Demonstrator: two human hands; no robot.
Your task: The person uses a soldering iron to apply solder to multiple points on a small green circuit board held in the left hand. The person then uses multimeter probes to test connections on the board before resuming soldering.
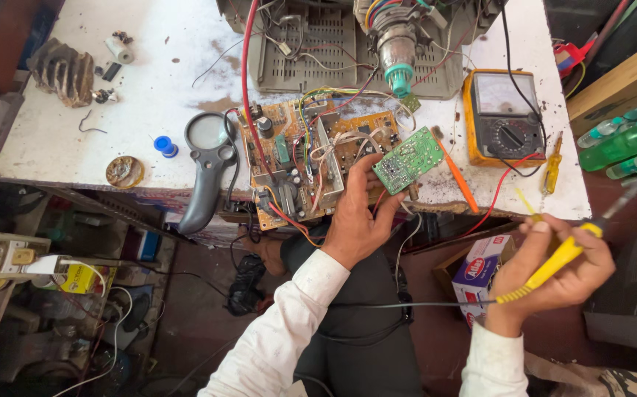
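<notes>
While gripped at the desk's (149, 66) front edge: small green board (409, 159) in left hand (355, 220), fingers pinching it.
Right hand (554, 276): fingers wrapped round yellow soldering iron (565, 254), held off the board.
Progress: soldering apparently not yet begun.

Matt green circuit board (408, 159) studded with shiny solder; glossy yellow plastic soldering iron handle (558, 259); smooth grey plastic magnifier (207, 170); orange plastic multimeter (501, 117) with glossy dial; rough, stained white surface (164, 66); white cloth sleeves (282, 338).
</notes>
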